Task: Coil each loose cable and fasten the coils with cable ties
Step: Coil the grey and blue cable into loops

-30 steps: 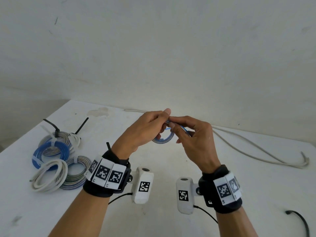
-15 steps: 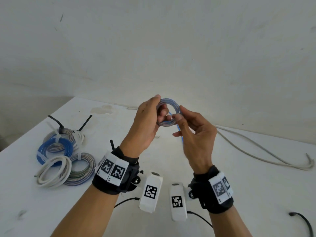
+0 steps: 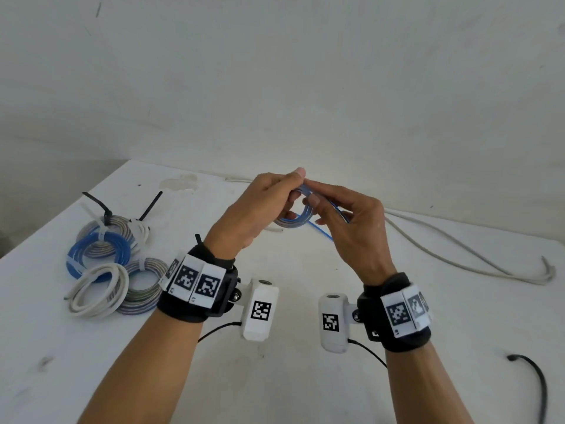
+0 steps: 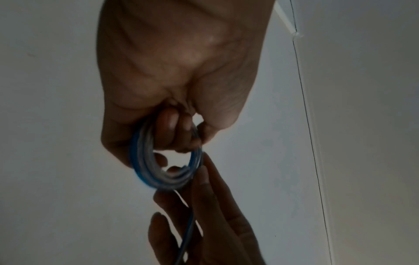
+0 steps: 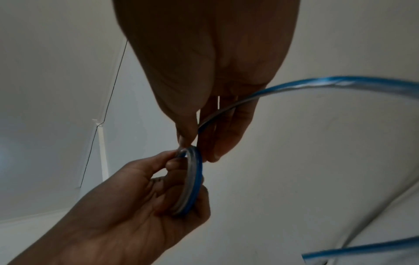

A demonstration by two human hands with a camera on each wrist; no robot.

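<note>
Both hands are raised above the tabletop (image 3: 293,377). The left hand (image 3: 256,209) curls its grip around a small blue-and-clear cable coil (image 3: 301,215); the right hand (image 3: 351,224) pinches the coil's loose strand (image 5: 317,86) between thumb and fingers.

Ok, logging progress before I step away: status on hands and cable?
Left hand grips blue cable coil. Right hand pinches its loose strand, feeding. No tie on it yet. Nothing in the way.
</note>
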